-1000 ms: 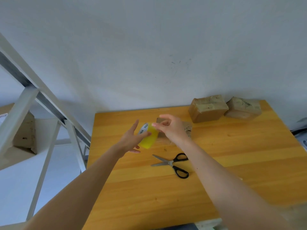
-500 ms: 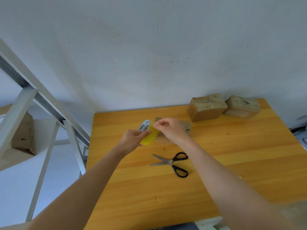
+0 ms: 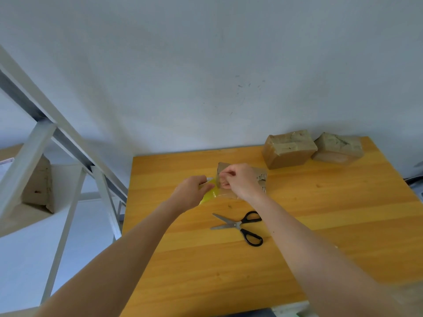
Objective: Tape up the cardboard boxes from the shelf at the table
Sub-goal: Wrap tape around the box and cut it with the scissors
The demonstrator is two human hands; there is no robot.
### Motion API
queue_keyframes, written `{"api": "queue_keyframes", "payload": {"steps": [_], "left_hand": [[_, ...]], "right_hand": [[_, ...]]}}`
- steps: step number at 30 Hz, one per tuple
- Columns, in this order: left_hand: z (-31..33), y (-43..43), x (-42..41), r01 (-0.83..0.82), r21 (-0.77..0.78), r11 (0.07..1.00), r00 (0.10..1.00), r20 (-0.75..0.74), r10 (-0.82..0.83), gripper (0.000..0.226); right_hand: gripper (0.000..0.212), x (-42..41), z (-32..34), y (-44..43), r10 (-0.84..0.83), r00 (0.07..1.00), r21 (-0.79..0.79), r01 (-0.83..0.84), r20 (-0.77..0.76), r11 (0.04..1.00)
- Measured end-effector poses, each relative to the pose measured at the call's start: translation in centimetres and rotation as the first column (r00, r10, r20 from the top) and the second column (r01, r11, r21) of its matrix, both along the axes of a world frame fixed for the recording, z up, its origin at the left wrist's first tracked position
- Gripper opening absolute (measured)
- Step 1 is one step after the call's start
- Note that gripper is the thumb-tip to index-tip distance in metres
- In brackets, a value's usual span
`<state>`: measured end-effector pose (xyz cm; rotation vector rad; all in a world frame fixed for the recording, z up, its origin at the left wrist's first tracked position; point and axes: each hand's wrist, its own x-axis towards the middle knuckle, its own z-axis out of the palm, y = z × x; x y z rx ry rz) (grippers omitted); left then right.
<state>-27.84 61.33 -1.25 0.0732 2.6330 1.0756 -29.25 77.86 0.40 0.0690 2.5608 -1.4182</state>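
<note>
My left hand (image 3: 191,193) grips a yellow tape roll (image 3: 209,195) just above the wooden table (image 3: 343,225). My right hand (image 3: 240,180) pinches the tape's loose end right beside the roll. Behind both hands lies a flat cardboard box (image 3: 259,178), mostly hidden by my right hand. Two taped brown boxes, one at the left (image 3: 289,152) and one at the right (image 3: 337,149), sit at the table's far right against the wall.
Black-handled scissors (image 3: 242,226) lie open on the table just in front of my hands. A grey metal shelf frame (image 3: 41,138) stands to the left, with a cardboard box (image 3: 39,186) on its board. A white wall backs the table.
My left hand has closed round the tape roll and lowered it. My right hand has moved down beside it and pinches at the tape end.
</note>
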Motion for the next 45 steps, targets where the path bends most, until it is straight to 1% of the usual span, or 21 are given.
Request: {"api": "queue_keyframes", "payload": {"steps": [4, 5, 6, 8, 10, 12, 14, 17, 19, 21, 25, 28, 31, 33, 34, 35, 38, 42, 43, 44, 45], "left_hand": [[-0.7, -0.5, -0.4, -0.041, -0.154, 0.987, 0.996, 0.068, 0.052, 0.047], [-0.7, -0.8, -0.3, -0.066, -0.172, 0.983, 0.995, 0.061, 0.078, 0.048], [-0.5, -1.0, -0.4, -0.086, -0.152, 0.985, 0.995, 0.041, 0.093, 0.049], [-0.2, -1.2, -0.7, -0.117, -0.027, 0.993, 0.993, 0.008, 0.117, 0.05], [0.5, -1.6, -0.9, -0.158, 0.105, 0.982, 0.987, -0.005, 0.159, 0.051], [1.0, -1.8, -1.1, -0.181, 0.235, 0.955, 0.983, 0.029, 0.179, 0.05], [1.3, -2.5, -1.1, -0.167, 0.327, 0.93, 0.986, 0.077, 0.15, 0.049], [1.6, -3.2, -0.9, -0.113, 0.464, 0.879, 0.989, 0.139, 0.054, 0.047], [1.6, -3.1, -1.0, -0.059, 0.431, 0.9, 0.993, 0.118, 0.008, 0.044], [1.3, -2.4, -1.2, 0.018, 0.327, 0.945, 0.998, 0.053, -0.037, 0.04], [0.2, -1.7, -2.0, 0.105, 0.088, 0.991, 0.994, -0.026, -0.103, 0.044], [-0.3, -1.8, -2.6, 0.086, -0.037, 0.996, 0.996, -0.016, -0.086, 0.044], [0.3, -1.6, -3.4, 0.026, -0.143, 0.989, 0.999, -0.03, -0.03, 0.056], [1.2, -1.5, -4.0, -0.003, -0.228, 0.974, 0.999, -0.05, -0.009, 0.06], [1.6, -1.4, -4.3, -0.015, -0.235, 0.972, 0.998, -0.056, 0.002, 0.062], [1.9, -1.3, -4.4, -0.025, -0.203, 0.979, 0.998, -0.058, 0.014, 0.064], [2.1, -1.5, -4.5, -0.011, 0.037, 0.999, 1.0, 0.005, 0.011, 0.06], [2.4, -2.5, -5.0, 0.043, 0.215, 0.976, 0.989, 0.126, -0.072, 0.049], [2.6, -2.6, -5.2, 0.054, 0.233, 0.971, 0.985, 0.146, -0.09, 0.047], [2.7, -2.5, -5.5, 0.076, 0.214, 0.974, 0.983, 0.15, -0.109, 0.045], [2.7, -2.4, -5.8, 0.106, 0.148, 0.983, 0.983, 0.131, -0.126, 0.045]], "right_hand": [[0.016, 0.3, 0.1, -0.6, 0.005, 1.0, 0.006, -0.005, -0.03, 1.0], [0.015, 0.2, 0.2, -0.6, 0.005, 0.999, -0.006, -0.005, -0.036, 1.0], [0.015, 0.0, 0.5, -0.5, -0.012, 0.999, -0.033, 0.01, -0.044, 0.999], [0.014, -0.9, 1.1, -0.2, -0.056, 0.998, -0.107, 0.052, -0.034, 0.993], [0.015, -1.4, 1.7, 0.2, -0.084, 0.996, -0.152, 0.079, -0.032, 0.985], [0.016, -1.3, 2.0, 0.7, -0.122, 0.992, -0.174, 0.113, -0.042, 0.978], [0.016, -1.4, 2.0, 1.3, -0.169, 0.984, -0.184, 0.157, -0.052, 0.97], [0.015, -1.4, 1.7, 2.4, -0.212, 0.975, -0.184, 0.197, -0.062, 0.963], [0.015, -1.2, 1.8, 2.8, -0.218, 0.974, -0.199, 0.201, -0.066, 0.959], [0.017, -1.1, 1.9, 3.2, -0.202, 0.977, -0.185, 0.187, -0.069, 0.965], [0.017, -0.8, 1.4, 4.1, -0.232, 0.972, -0.17, 0.222, -0.043, 0.96], [0.017, -0.6, 0.9, 4.8, -0.258, 0.966, -0.18, 0.251, -0.014, 0.951], [0.017, -0.3, 0.3, 5.7, -0.336, 0.94, -0.264, 0.338, 0.055, 0.903], [0.017, -0.1, 0.1, 5.9, -0.383, 0.918, -0.315, 0.397, 0.107, 0.862], [0.017, -0.1, 0.1, 6.0, -0.403, 0.905, -0.337, 0.425, 0.138, 0.84], [0.016, -0.1, 0.1, 6.0, -0.417, 0.893, -0.355, 0.45, 0.169, 0.819], [0.015, -0.4, 0.0, 6.5, -0.43, 0.877, -0.368, 0.48, 0.214, 0.797], [0.013, -0.7, -0.1, 7.6, -0.456, 0.858, -0.358, 0.513, 0.235, 0.78], [0.012, -0.7, -0.1, 7.8, -0.46, 0.855, -0.363, 0.519, 0.241, 0.774], [0.01, -0.7, -0.1, 8.0, -0.464, 0.851, -0.371, 0.525, 0.246, 0.766], [0.007, -0.6, -0.2, 8.1, -0.47, 0.847, -0.376, 0.532, 0.249, 0.759]]}}
